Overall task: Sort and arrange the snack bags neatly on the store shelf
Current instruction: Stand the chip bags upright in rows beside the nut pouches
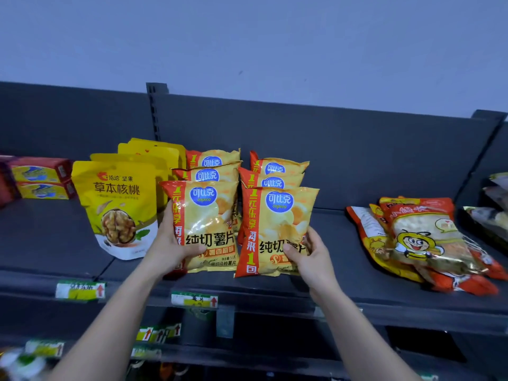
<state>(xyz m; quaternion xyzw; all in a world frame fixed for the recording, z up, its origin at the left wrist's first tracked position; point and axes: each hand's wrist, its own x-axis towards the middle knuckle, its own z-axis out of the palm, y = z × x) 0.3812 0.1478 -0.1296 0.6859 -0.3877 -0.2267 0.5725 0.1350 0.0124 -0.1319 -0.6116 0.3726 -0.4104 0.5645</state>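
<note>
Curls the fingers (168, 217) of the left hand (170, 243) round the lower left edge of the left front chip bag (204, 224), thumb laid across the printed face, the rest tucked behind and mostly hidden. Pinches likewise, with the right hand (312, 255), the lower right corner of the right front chip bag (277, 229), thumb on the front, the others wrapped round the side seam.

Holds both bags upright, long axis running straight up from the fingers, faces toward the camera. Cannot tell whether the bottom seams rest on the shelf (343, 270) or hang just above it. Leaves a narrow gap between the two bags, inward of both thumbs.

Finds, directly behind each held bag and farther from the fingers, the rear chip bags (210, 175), same print, two deep per column. Looks like squaring up the front pair. Calls next, probably, for a short push away from the fingers to seat each bag against the one behind, each hand serving its own column, neither nearer.

Meets, just outward of the left hand, standing yellow walnut bags (118, 207), then red boxes (41, 177) beyond. Meets, well outward of the right hand, bee-printed bags (420, 243) heaped flat and slanting, likely unsorted. Passes price tags (193, 298) below the wrists, on the shelf's front lip.
</note>
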